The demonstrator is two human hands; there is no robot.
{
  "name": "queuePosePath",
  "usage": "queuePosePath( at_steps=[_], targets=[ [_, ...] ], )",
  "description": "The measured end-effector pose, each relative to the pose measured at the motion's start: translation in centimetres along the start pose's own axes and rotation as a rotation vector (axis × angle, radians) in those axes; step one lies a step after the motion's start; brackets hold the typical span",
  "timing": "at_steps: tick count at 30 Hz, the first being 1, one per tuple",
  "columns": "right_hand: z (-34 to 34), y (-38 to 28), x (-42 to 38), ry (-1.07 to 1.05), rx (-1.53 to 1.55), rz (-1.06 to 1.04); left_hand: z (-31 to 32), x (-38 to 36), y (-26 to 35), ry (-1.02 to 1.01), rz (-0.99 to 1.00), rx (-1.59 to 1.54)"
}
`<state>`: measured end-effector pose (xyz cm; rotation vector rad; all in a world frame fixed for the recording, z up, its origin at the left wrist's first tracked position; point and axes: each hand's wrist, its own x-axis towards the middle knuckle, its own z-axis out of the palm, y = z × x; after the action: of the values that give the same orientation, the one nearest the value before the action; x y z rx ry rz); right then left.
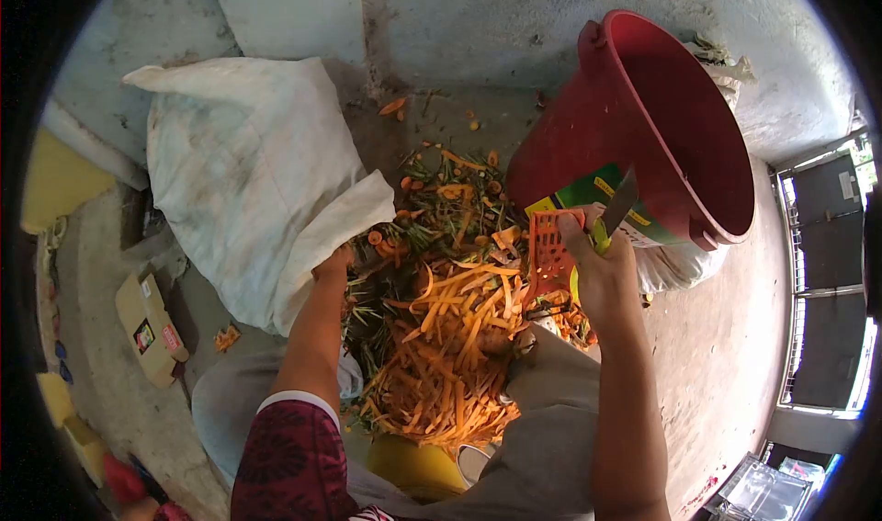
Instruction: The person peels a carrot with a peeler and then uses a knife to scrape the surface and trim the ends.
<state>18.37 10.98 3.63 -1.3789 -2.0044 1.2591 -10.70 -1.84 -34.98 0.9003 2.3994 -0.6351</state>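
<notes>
My right hand point(609, 273) is closed around the yellow-green handle of a knife point(621, 201), its blade pointing up and away. Just left of that hand stands an orange perforated plastic basket point(551, 259). My left hand point(333, 262) reaches in at the mouth of a large white sack point(248, 172); its fingers are hidden by the sack's edge. Between my arms lies a heap of carrot peelings point(450, 356). Behind it are green stalks and cut carrot tops point(459, 195).
A tall red bucket point(588, 135) leans at the back right, tilted, beside the wall point(478, 25). A flattened cardboard box point(152, 328) lies at left. Between my legs is something yellow point(413, 466). A dark metal gate point(831, 264) stands at far right.
</notes>
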Motion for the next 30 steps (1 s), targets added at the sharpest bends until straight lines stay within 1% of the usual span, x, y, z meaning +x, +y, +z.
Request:
queuePosePath(
  at_steps=[1, 4, 5, 7, 8, 10, 12, 13, 15, 18, 20, 22, 25, 26, 28, 30],
  targets=[
    [-0.1, 0.1, 0.0, -0.01, -0.011, 0.006, 0.4, 0.4, 0.1, 0.023, 0.015, 0.013],
    [-0.1, 0.4, 0.0, 0.022, -0.044, -0.059, 3.0, 1.0, 0.0, 0.426, 0.138, 0.084],
    [-0.1, 0.7, 0.1, 0.034, -0.044, -0.065, 4.2, 1.0, -0.2, 0.531, 0.181, 0.106],
    [-0.1, 1.3, 0.2, 0.063, -0.042, -0.079, 5.7, 0.3, -0.2, 0.581, 0.274, 0.115],
    [-0.4, 1.1, 0.2, 0.044, -0.043, -0.053, 6.0, -0.5, -0.2, 0.528, 0.323, 0.101],
    [-0.8, 0.5, 0.1, 0.003, -0.039, -0.005, 2.4, -3.8, 1.4, 0.144, 0.436, -0.028],
    [-1.0, 0.4, 0.3, 0.002, 0.033, 0.004, -4.9, -9.4, 3.1, -0.121, 0.583, -0.121],
    [-1.1, 0.5, 0.4, 0.002, 0.066, 0.01, -8.5, -12.2, 3.7, -0.199, 0.681, -0.149],
    [-1.4, 0.6, 0.4, 0.026, 0.077, -0.012, -11.1, -14.4, 5.0, -0.256, 0.613, -0.49],
    [-1.8, 1.3, 0.5, 0.088, 0.059, -0.061, -14.7, -17.2, 6.0, -0.176, 0.723, -1.231],
    [-2.1, 1.7, 0.4, 0.142, 0.07, -0.101, -19.9, -19.2, 5.4, -0.643, 0.717, -1.741],
    [-2.7, 2.0, 0.4, 0.203, 0.113, -0.141, -24.5, -23.8, 2.3, -0.957, 0.953, -2.144],
    [-3.4, 2.9, 0.6, 0.239, 0.23, -0.148, -27.2, -28.8, -0.2, -0.784, 1.157, -2.464],
    [-3.7, 3.1, 0.5, 0.205, 0.298, -0.081, -26.8, -29.5, -0.6, -0.801, 1.202, -2.449],
    [-3.9, 3.0, 0.5, 0.227, 0.226, -0.094, -25.5, -31.0, -1.5, -0.828, 1.292, -2.417],
    [-3.5, 3.2, 0.4, 0.24, 0.21, -0.132, -24.3, -32.0, -2.0, -0.862, 0.878, -2.668]
  ],
)
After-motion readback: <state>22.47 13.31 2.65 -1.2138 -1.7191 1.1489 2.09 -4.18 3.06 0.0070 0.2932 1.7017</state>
